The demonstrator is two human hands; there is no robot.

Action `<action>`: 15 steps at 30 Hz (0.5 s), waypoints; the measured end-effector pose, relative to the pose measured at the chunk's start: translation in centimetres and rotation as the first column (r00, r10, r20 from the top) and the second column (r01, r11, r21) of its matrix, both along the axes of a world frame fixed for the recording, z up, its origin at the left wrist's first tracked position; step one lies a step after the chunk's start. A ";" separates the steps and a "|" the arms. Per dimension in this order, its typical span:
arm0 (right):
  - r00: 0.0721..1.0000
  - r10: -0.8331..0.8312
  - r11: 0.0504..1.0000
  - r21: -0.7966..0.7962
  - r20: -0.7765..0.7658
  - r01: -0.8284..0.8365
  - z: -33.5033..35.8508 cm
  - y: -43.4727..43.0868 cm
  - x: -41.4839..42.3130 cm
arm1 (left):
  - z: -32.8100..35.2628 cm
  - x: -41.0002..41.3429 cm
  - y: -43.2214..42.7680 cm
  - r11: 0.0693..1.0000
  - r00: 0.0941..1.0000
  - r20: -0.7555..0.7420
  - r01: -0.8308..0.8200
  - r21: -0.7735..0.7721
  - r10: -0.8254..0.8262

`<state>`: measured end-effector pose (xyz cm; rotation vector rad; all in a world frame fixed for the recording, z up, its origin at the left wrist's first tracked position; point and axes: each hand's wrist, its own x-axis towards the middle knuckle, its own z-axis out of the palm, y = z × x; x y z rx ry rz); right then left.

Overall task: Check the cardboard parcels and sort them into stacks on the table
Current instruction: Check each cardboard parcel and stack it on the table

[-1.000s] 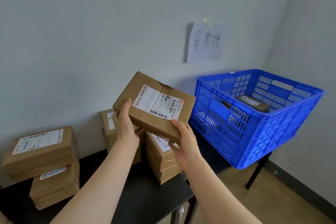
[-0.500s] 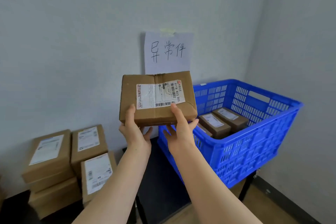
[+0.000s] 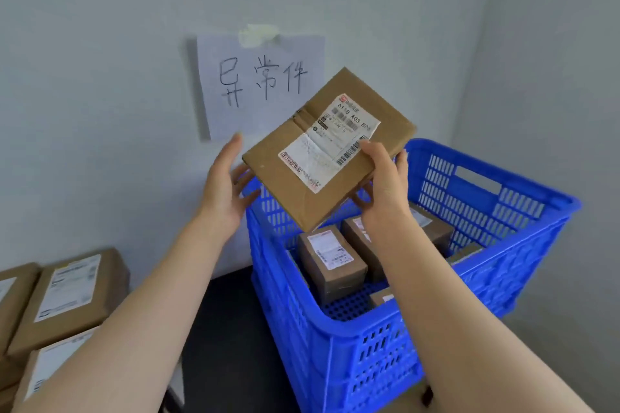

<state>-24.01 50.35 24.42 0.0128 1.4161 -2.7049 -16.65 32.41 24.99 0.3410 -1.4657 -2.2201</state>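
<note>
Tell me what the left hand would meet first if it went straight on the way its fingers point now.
Probably the paper sign: the left hand points up and forward toward it, passing just left of the held parcel. Depth is unclear, so the lower fingers might brush the parcel's corner first.

The held parcel (image 3: 322, 157) is above the crate (image 3: 369, 329), which stands on the tabletop (image 3: 228, 329) at right with other parcels (image 3: 330, 261) inside, parcel stacks (image 3: 67, 295) at left, a wall sign (image 3: 255, 84) behind.

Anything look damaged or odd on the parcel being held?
Yes: the held parcel, gripped by the right hand over the blue crate, has a shipping label that looks scuffed and wrinkled in its lower half, and its flap seam looks lifted.
</note>
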 end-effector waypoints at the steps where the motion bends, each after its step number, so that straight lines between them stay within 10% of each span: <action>1: 0.999 -0.002 0.999 0.049 -0.032 0.003 -0.2 0.6 -1.3 | 0.0 -1.7 0.2 0.997 0.999 0.010 0.047 -0.058 -0.046; 7: 0.998 0.045 0.966 0.253 0.052 -0.057 -2.4 4.2 -8.1 | -1.0 -10.5 1.6 0.767 0.900 0.322 0.423 -0.482 -0.294; 15: 0.828 0.385 0.738 0.402 0.408 -0.542 -7.2 5.7 -12.4 | -4.2 -17.3 1.5 0.573 0.562 0.702 0.776 -0.264 -0.437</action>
